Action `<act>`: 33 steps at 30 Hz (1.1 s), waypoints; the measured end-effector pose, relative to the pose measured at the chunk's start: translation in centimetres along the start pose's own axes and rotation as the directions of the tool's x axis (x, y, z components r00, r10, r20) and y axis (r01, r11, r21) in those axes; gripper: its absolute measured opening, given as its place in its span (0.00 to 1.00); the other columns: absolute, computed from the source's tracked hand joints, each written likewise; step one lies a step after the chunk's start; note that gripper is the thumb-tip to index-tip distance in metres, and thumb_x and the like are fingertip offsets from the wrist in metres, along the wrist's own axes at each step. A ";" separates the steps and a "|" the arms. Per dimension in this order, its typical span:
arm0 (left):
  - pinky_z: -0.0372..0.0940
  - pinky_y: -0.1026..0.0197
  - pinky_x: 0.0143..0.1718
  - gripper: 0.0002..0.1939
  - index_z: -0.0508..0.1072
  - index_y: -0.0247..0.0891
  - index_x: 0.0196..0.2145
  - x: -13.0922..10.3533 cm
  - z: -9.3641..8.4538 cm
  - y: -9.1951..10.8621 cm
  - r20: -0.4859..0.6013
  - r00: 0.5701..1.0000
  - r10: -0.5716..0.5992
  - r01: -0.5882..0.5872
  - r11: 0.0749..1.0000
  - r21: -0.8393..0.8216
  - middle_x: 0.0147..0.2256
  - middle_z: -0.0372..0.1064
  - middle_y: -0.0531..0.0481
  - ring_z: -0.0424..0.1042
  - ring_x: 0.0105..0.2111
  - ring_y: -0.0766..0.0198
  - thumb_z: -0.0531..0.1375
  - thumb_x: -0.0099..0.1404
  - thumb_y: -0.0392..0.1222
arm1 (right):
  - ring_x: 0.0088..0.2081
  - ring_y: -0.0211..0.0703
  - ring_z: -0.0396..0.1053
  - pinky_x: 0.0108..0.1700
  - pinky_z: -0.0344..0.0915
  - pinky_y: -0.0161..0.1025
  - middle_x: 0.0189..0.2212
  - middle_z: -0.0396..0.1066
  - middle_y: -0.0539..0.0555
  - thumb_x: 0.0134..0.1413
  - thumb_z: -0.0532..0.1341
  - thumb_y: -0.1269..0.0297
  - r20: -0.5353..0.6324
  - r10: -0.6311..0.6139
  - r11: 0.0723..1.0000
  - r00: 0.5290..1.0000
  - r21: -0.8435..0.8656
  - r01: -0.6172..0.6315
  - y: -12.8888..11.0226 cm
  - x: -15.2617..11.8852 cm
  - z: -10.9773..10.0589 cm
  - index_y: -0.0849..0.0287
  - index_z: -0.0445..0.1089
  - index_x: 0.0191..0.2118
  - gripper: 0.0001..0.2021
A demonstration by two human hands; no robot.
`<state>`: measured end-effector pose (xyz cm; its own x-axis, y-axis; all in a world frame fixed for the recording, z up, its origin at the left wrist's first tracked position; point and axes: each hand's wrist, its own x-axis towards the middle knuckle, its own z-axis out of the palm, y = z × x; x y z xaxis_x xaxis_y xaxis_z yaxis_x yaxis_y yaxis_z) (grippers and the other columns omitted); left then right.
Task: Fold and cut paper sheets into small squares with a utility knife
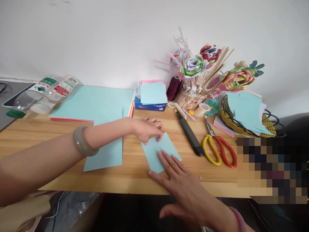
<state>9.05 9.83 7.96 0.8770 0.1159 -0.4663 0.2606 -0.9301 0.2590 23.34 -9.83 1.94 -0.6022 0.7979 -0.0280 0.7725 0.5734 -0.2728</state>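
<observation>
A light-blue rectangular piece of paper (154, 154) lies tilted on the wooden table in front of me. My left hand (149, 129) is at its far edge, with curled fingers and the thumb on the paper; the fingers partly hide that edge. Flat on the near right part of the sheet rest the spread fingers of my right hand (180, 180), thumb apart over the table's front edge. To the right lie a dark-green utility knife (189, 133) and scissors (217, 145) with one yellow and one red handle.
Large light-blue sheets (101, 100) lie at the left under my forearm. Plastic bottles (60, 90) stand beyond. A blue tissue box (151, 105) carries small papers. Paper flowers (195, 66) rise from a holder at the back. A yellow basket (224, 112) holds blue papers.
</observation>
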 end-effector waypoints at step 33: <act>0.52 0.55 0.61 0.26 0.49 0.36 0.64 -5.6 12.7 5.3 -0.411 0.880 0.237 -0.131 0.954 0.269 0.63 0.50 0.46 0.49 0.64 0.58 0.48 0.70 0.32 | 0.60 0.48 0.56 0.58 0.58 0.53 0.59 0.59 0.64 0.62 0.53 0.60 -0.218 0.054 0.986 0.974 -0.140 -0.086 -0.7 -2.9 1.1 0.71 0.28 0.66 0.38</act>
<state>0.40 -0.15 1.15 0.9997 0.0251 -0.0016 0.0252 -0.9964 0.0807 24.31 -12.78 1.21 -0.5011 0.8491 0.1674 0.8422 0.5229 -0.1316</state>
